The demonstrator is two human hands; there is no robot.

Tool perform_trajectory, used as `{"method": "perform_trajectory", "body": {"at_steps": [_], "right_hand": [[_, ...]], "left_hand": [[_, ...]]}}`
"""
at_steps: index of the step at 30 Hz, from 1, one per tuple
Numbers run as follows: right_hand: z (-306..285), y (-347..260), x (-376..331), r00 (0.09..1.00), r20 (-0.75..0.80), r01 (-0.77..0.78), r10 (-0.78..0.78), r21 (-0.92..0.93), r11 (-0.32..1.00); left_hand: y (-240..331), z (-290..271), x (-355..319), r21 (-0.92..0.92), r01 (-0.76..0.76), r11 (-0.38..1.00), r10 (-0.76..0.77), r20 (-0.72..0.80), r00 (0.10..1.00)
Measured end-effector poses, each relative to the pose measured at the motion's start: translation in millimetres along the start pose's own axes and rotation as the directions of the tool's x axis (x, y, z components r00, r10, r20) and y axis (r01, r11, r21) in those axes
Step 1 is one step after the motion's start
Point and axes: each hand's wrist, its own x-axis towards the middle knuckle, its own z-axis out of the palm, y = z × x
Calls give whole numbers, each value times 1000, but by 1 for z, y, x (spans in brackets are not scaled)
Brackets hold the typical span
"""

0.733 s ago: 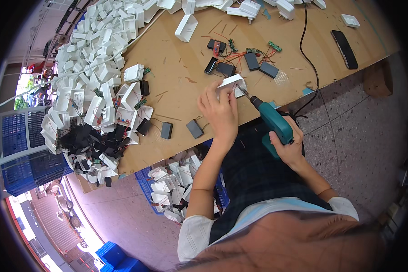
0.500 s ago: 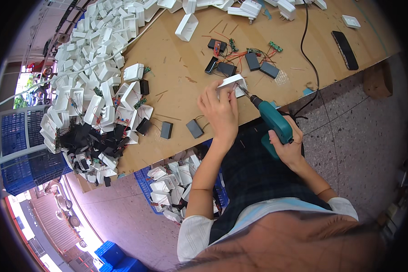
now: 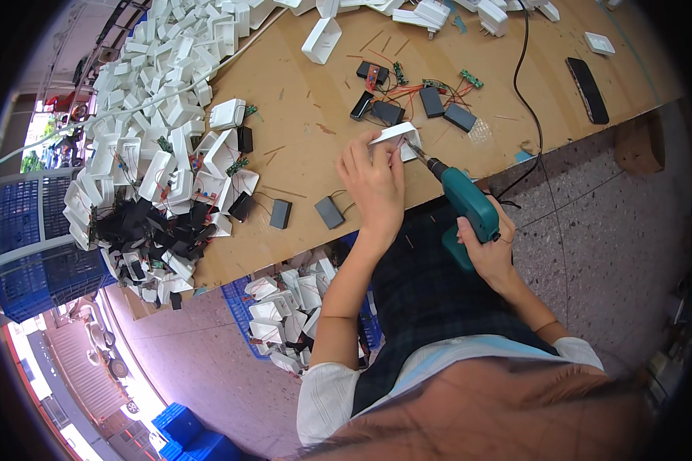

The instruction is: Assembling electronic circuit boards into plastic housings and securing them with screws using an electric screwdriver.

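Note:
My left hand (image 3: 374, 180) is closed on a small open white plastic case (image 3: 400, 135), tilted above the table near its front edge. My right hand (image 3: 490, 244) wraps round the handle of a teal pistol-grip power tool (image 3: 469, 201) with a black collar and a narrow metal tip. That tip reaches into the open side of the white case; the exact contact point is too small to make out. Beyond the hands lie black boxes (image 3: 460, 117) with red wires and small green circuit boards (image 3: 470, 78). Two more black boxes (image 3: 330, 212) rest left of my left wrist.
White plastic cases (image 3: 184, 65) are heaped at the far left, with black parts (image 3: 158, 230) piled nearer. A black cord (image 3: 522, 92) crosses the table's right side, near a black phone-like slab (image 3: 587, 91). Below the edge stands a blue crate (image 3: 238, 315) of white cases.
Both hands keep almost the same place and hold; the tool's tip stays at the white case. The whole view has shifted slightly.

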Motion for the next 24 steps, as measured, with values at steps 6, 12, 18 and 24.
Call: {"method": "perform_trajectory", "body": {"at_steps": [6, 12, 18, 24], "right_hand": [[0, 2, -1, 999, -3, -41, 41, -3, 999], [1, -2, 0, 999, 3, -39, 39, -15, 999], [0, -1, -1, 1000, 2, -14, 14, -49, 999], [1, -6, 1, 1000, 12, -24, 25, -56, 998]], "left_hand": [[-1, 1, 0, -13, -6, 1000, 6, -4, 1000], [0, -1, 2, -10, -16, 1000, 15, -11, 1000], [-1, 2, 1, -16, -11, 1000, 11, -12, 1000], [-2, 2, 0, -12, -18, 1000, 18, -11, 1000]]}}
